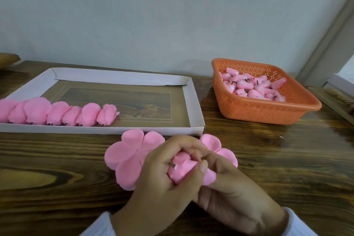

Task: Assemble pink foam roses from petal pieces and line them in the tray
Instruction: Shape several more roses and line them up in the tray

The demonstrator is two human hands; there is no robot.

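Note:
Both my hands meet over the table's front middle around one pink foam rose (182, 170) with a short dark stem stub. My left hand (157, 182) grips it from the left, fingers curled round it. My right hand (226, 188) pinches it from the right with thumb and fingers. Under the hands lie flat pink petal pieces (126, 159), with more petals showing past my right hand. A white cardboard tray (193, 101) stands behind, holding a row of several finished pink roses (57, 113) along its front left.
An orange perforated basket (268, 113) at the right holds several pink rose buds (252, 88) with dark stems. The wooden table (57, 168) stands against a pale wall. A box edge (339, 84) shows at the far right.

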